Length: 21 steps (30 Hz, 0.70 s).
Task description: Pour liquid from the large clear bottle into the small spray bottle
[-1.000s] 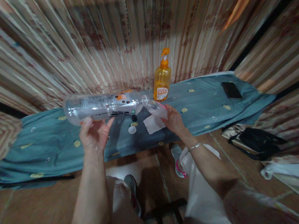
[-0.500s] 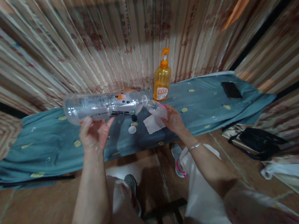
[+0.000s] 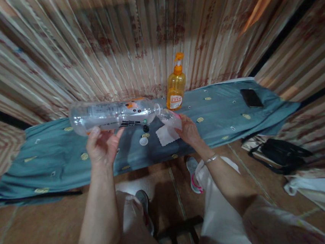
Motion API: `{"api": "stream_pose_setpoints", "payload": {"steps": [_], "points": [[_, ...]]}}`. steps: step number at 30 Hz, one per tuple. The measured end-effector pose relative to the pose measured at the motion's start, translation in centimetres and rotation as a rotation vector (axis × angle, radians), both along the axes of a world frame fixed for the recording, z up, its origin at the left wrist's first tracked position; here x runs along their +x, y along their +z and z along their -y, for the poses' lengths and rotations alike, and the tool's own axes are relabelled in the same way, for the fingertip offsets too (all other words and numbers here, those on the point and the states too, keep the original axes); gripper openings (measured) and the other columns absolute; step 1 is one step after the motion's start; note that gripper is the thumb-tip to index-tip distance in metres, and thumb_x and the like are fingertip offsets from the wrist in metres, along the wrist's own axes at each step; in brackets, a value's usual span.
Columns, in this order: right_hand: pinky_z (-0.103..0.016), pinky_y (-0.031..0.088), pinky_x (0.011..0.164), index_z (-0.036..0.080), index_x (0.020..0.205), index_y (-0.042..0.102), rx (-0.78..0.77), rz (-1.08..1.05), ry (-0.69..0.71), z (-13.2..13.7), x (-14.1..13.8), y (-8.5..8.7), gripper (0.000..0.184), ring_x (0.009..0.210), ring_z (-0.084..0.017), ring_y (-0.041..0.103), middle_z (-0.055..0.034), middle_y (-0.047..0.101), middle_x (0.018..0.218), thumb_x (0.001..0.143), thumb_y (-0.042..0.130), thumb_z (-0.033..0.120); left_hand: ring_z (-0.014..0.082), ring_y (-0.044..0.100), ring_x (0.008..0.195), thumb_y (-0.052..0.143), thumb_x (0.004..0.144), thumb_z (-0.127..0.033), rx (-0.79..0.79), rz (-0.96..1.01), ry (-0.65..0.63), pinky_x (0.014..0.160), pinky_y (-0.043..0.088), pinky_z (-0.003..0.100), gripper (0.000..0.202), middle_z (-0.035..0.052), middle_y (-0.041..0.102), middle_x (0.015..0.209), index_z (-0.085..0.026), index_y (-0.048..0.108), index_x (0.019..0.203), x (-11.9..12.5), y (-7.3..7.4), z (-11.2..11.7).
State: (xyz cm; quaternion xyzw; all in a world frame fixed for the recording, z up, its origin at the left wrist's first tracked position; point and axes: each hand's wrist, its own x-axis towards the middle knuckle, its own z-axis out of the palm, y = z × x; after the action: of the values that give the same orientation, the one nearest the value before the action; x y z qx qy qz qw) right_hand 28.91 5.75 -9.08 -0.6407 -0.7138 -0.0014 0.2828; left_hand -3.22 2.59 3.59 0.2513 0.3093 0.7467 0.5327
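Observation:
My left hand (image 3: 103,145) is closed around a large clear plastic bottle (image 3: 111,114), held on its side with its neck pointing right. The neck meets the mouth of a small clear container (image 3: 170,118) that my right hand (image 3: 188,131) grips, tilted, just above the table. Under them on the teal patterned cloth (image 3: 54,163) lie a white cap (image 3: 143,141), a small black cap (image 3: 146,128) and a white square of paper (image 3: 166,136).
An orange pump bottle (image 3: 176,84) stands at the back of the table by the striped curtain. A black phone (image 3: 251,98) lies at the right end. On the floor to the right are a black bag (image 3: 283,154) and a white plastic bag (image 3: 321,191).

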Motion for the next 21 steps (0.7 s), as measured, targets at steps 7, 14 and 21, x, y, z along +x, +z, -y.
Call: {"api": "stream_pose_setpoints", "payload": {"steps": [7,14,21], "points": [[-0.054,0.054,0.121,0.007,0.157,0.054,-0.031,0.018,-0.011,0.15,-0.13,0.33,0.066,0.138,-0.039,0.066,-0.0279,0.068,0.149,0.096,0.075,0.023,0.0320,0.076,0.120,0.080,0.073,-0.028,-0.012,-0.046,0.006,0.106,0.065,0.057,0.018,0.0021,0.082,0.093,-0.026,0.064,0.081,-0.04,-0.10,-0.12],[-0.054,0.055,0.120,0.005,0.155,0.054,-0.035,0.018,-0.016,0.34,-0.25,0.63,0.066,0.137,-0.039,0.067,-0.0288,0.068,0.149,0.094,0.075,0.019,0.0273,0.076,0.104,0.083,0.069,-0.026,0.016,-0.009,-0.015,0.111,0.061,0.060,0.021,0.0023,0.080,0.089,-0.024,0.065,0.079,0.36,0.35,0.25],[-0.056,0.054,0.121,0.007,0.157,0.052,-0.042,0.015,-0.023,0.29,-0.33,0.52,0.068,0.140,-0.039,0.066,-0.0292,0.067,0.151,0.094,0.075,0.019,0.0329,0.072,0.123,0.082,0.070,-0.027,-0.007,-0.004,0.008,0.113,0.058,0.063,0.019,0.0046,0.079,0.090,-0.024,0.066,0.080,0.48,0.39,0.30]]}}
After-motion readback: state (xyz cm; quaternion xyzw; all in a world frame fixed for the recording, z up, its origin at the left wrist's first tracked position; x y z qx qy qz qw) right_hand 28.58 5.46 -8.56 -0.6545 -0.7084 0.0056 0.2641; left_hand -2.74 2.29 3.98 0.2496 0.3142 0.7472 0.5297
